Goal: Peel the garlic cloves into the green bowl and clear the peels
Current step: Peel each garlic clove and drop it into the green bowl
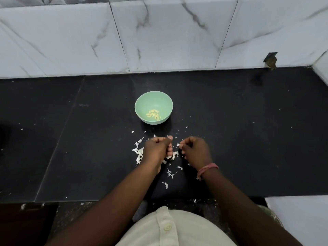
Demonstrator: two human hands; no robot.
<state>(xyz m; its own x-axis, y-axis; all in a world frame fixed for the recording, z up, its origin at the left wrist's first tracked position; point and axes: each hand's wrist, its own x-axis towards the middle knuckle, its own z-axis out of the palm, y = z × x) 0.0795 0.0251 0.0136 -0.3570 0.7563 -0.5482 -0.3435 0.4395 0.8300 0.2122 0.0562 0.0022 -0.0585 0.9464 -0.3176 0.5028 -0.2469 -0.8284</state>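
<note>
head view: right hand fingers pinch a peel.

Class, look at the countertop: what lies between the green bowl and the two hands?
In the head view, a few scattered white garlic peels lie on the black countertop between the green bowl and the hands.

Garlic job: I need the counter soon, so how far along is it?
Done: a small heap of peeled cloves lies in the green bowl. In hand: the left hand grips something small, probably a clove, while the right hand pinches a strip of peel. Left: the scattered peels on the black counter are not yet cleared.
</note>
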